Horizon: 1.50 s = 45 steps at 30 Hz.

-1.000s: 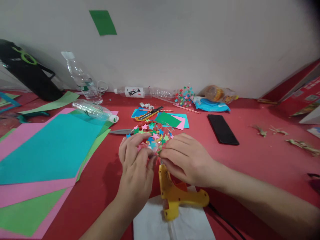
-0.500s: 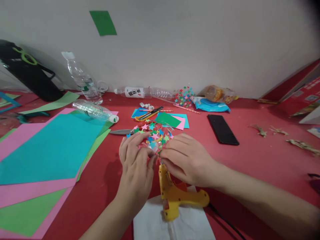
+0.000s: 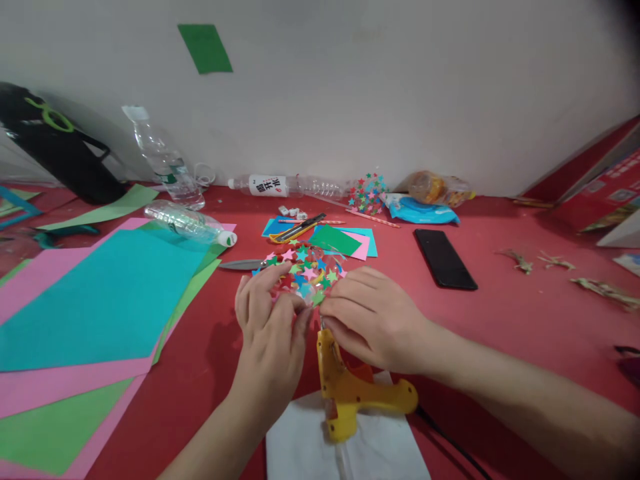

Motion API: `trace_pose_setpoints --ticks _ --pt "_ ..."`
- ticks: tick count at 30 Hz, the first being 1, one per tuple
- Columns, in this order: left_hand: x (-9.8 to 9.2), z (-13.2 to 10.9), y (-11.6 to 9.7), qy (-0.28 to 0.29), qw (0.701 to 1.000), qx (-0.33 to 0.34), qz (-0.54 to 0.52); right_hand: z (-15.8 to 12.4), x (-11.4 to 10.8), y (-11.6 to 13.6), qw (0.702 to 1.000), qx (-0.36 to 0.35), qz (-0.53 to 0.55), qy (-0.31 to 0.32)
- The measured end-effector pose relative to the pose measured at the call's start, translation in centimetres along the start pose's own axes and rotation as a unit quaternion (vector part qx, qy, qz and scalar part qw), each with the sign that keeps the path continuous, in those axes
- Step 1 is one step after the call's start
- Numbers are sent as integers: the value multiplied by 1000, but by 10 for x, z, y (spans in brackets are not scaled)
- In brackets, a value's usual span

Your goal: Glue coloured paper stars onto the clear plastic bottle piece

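A clear plastic piece covered in small coloured paper stars sits between my two hands, partly hidden by them. My left hand curls at its near left side, thumb and forefinger pinched at the edge of a light green paper star. From the right, my right hand closes in with bent fingers; what its fingertips hold is hidden. Just below those fingertips is the metal nozzle of a yellow glue gun. The gun lies on a white sheet, a clear glue stick at its rear.
Scissors, a utility knife and small coloured papers lie behind my hands. Big coloured sheets and a clear bottle are left. A phone lies right. Another star-covered piece stands near the wall.
My left hand has shifted very slightly left, and its forefinger has lifted a little. More of the light green star shows between the hands. The glue gun stays in place.
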<state>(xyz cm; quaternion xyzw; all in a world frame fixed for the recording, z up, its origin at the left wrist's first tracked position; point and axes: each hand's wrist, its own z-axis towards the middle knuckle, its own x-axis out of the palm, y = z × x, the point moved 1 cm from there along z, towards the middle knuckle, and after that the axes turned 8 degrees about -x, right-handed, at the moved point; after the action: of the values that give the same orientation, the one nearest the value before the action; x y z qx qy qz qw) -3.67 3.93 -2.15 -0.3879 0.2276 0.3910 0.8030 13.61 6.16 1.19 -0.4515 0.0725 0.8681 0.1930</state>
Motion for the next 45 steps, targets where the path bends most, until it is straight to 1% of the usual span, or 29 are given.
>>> trace_pose_setpoints --ticks 6,19,24,30,38,42,45 --pt "1 -1 -1 -3 1000 14 -17 -1 0 1 1000 0 1 3" --pt "-2 1 0 13 1000 10 -16 1 -1 1 1000 3 -5 -2" --pt "-4 2 1 18 1000 4 -8 1 -2 0 1000 0 -4 -13" --pt "-6 3 3 -10 1000 16 -9 1 -2 -1 1000 4 2 -23" --pt "-12 2 3 -5 997 -30 -75 -2 -4 -1 998 2 3 -57" --pt "-14 6 4 -18 992 -54 -109 -1 -6 1 996 -14 -1 -84" --pt "-15 8 7 -30 989 -71 -128 0 -6 3 995 -28 -27 -94"
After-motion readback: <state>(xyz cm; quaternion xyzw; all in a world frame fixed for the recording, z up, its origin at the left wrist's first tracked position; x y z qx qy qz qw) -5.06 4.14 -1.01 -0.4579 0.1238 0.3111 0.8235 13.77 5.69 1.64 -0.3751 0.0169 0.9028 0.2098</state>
